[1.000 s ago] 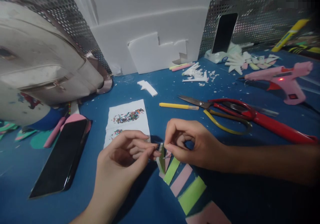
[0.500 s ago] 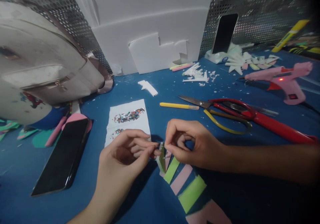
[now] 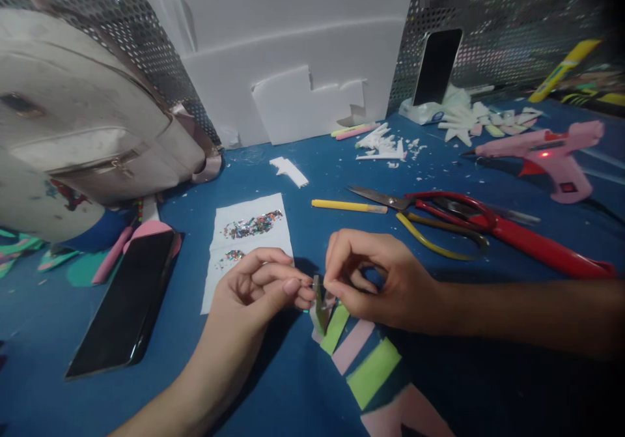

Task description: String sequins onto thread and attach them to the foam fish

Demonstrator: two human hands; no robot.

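Observation:
Low in the middle of the blue table my left hand (image 3: 254, 294) and my right hand (image 3: 374, 281) meet over a small upright green foam piece (image 3: 319, 307). Both pinch at its top edge, fingers closed; my right hand seems to hold something tiny against it that I cannot make out. The piece stands at the near end of a row of green and pink foam strips (image 3: 371, 372) running toward the lower right. Just behind my left hand lies a white paper (image 3: 244, 245) carrying little heaps of coloured glitter (image 3: 251, 225).
A black phone (image 3: 124, 303) lies at left beside a white backpack (image 3: 73, 131). Red scissors (image 3: 469, 212), a yellow pen (image 3: 349, 207) and a pink glue gun (image 3: 551, 154) with its light on sit at right. White foam boards (image 3: 293, 53) and a second phone (image 3: 434, 66) lean on the mesh wall.
My hands have barely shifted; my left fingers stretched a little toward the green piece. The view drifted slightly.

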